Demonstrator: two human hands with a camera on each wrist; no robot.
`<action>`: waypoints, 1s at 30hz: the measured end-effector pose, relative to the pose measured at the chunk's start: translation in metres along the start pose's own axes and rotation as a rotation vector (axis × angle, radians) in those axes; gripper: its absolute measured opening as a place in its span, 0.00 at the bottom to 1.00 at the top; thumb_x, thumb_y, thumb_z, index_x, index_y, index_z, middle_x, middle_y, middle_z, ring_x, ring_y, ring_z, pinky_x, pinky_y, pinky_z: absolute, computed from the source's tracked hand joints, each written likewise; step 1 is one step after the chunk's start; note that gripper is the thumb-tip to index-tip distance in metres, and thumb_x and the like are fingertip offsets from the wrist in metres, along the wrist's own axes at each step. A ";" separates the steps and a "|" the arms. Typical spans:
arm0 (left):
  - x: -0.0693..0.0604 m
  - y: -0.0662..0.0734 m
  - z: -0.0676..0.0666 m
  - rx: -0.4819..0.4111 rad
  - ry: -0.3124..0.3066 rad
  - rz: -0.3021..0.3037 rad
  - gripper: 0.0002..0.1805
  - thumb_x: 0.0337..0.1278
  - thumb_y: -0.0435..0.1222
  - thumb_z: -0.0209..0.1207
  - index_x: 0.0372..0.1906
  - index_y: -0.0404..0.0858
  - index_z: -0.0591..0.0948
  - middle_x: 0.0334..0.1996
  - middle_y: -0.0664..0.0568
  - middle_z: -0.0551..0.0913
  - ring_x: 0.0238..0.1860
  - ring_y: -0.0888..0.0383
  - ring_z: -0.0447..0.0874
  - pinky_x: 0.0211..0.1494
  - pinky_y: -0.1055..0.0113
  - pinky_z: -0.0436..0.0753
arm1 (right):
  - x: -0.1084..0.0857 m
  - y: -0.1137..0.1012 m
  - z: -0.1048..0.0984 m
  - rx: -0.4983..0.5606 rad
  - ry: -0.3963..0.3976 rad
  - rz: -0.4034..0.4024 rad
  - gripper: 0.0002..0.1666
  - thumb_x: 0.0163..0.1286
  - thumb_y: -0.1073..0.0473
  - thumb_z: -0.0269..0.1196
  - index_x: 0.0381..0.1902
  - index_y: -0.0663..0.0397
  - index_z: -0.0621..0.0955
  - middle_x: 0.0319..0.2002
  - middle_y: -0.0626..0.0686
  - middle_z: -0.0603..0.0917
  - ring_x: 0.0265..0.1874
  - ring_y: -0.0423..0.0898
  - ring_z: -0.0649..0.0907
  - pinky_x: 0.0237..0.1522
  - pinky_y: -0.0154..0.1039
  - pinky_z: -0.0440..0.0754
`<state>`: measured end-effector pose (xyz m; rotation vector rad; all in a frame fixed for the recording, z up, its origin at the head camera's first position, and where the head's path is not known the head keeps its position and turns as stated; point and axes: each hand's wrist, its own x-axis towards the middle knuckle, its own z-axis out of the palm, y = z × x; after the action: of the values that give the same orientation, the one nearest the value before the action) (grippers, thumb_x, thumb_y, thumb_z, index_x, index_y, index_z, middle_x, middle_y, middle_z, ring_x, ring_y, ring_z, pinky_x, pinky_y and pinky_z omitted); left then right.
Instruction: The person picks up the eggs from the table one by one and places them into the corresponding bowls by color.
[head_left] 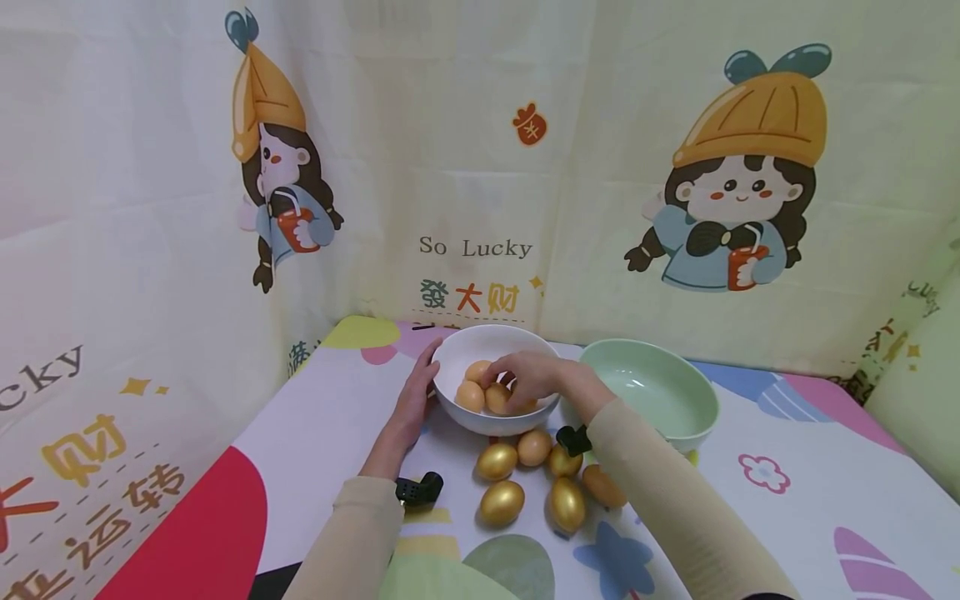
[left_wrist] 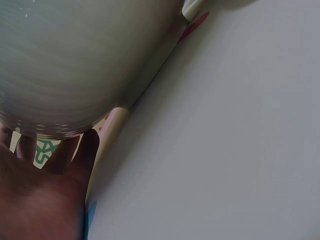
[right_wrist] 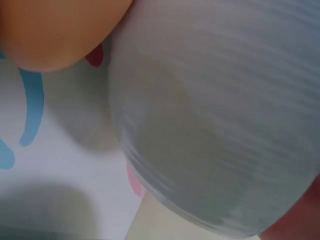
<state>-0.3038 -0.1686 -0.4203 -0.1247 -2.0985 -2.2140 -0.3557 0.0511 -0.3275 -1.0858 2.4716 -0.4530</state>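
A white bowl [head_left: 498,423] holds several brown eggs [head_left: 470,397]. My left hand [head_left: 411,400] is at the bowl's left side, fingers touching its outer wall; the left wrist view shows those fingers [left_wrist: 89,145] fairly straight against the bowl [left_wrist: 75,60]. Inside the bowl, my right hand [head_left: 536,377] has its fingers curled around a brown egg [head_left: 497,398], which they partly cover. The right wrist view has the bowl's outer wall [right_wrist: 210,110] filling most of it, with a brown egg [right_wrist: 60,30] outside at the upper left; the fingers are hidden there.
In front of the bowl lie several golden eggs [head_left: 502,503] and brown eggs [head_left: 534,447], some close to my right forearm. A pale green bowl [head_left: 652,387] stands to the right, partly behind that arm. A printed cloth [head_left: 465,167] hangs behind the table [head_left: 315,433].
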 end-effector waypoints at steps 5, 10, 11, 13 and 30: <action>0.000 0.000 0.000 0.002 -0.006 0.003 0.29 0.77 0.50 0.43 0.79 0.61 0.59 0.77 0.57 0.58 0.75 0.47 0.57 0.74 0.43 0.57 | -0.004 0.003 -0.001 0.074 0.012 -0.030 0.28 0.58 0.65 0.73 0.57 0.47 0.82 0.54 0.45 0.81 0.56 0.48 0.78 0.60 0.42 0.76; 0.000 -0.001 0.001 0.002 -0.004 0.002 0.29 0.77 0.50 0.43 0.79 0.61 0.59 0.77 0.57 0.59 0.75 0.47 0.58 0.74 0.43 0.57 | -0.010 0.008 -0.002 0.116 0.043 -0.084 0.28 0.59 0.64 0.73 0.59 0.51 0.81 0.57 0.48 0.81 0.60 0.53 0.77 0.63 0.48 0.74; 0.000 0.000 0.001 0.003 -0.004 0.002 0.29 0.77 0.50 0.42 0.79 0.61 0.59 0.77 0.57 0.59 0.75 0.47 0.58 0.74 0.43 0.57 | -0.011 0.008 -0.003 0.126 0.048 -0.092 0.29 0.59 0.64 0.73 0.59 0.52 0.81 0.58 0.49 0.81 0.61 0.54 0.77 0.63 0.48 0.74; 0.000 0.000 0.000 0.008 -0.004 0.006 0.29 0.77 0.50 0.42 0.79 0.60 0.58 0.77 0.57 0.59 0.75 0.47 0.57 0.74 0.43 0.57 | -0.013 0.009 -0.005 0.142 0.060 -0.102 0.29 0.60 0.64 0.73 0.60 0.54 0.80 0.59 0.50 0.80 0.61 0.56 0.77 0.62 0.49 0.75; 0.002 -0.002 -0.001 -0.006 -0.011 0.022 0.31 0.77 0.50 0.41 0.80 0.56 0.57 0.78 0.55 0.57 0.76 0.45 0.56 0.74 0.41 0.56 | -0.046 0.005 -0.022 0.048 0.185 -0.188 0.26 0.64 0.62 0.67 0.61 0.57 0.79 0.58 0.54 0.81 0.58 0.55 0.79 0.58 0.50 0.78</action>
<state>-0.3062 -0.1693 -0.4218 -0.1599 -2.0858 -2.2118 -0.3405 0.0918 -0.3000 -1.3158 2.5101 -0.6947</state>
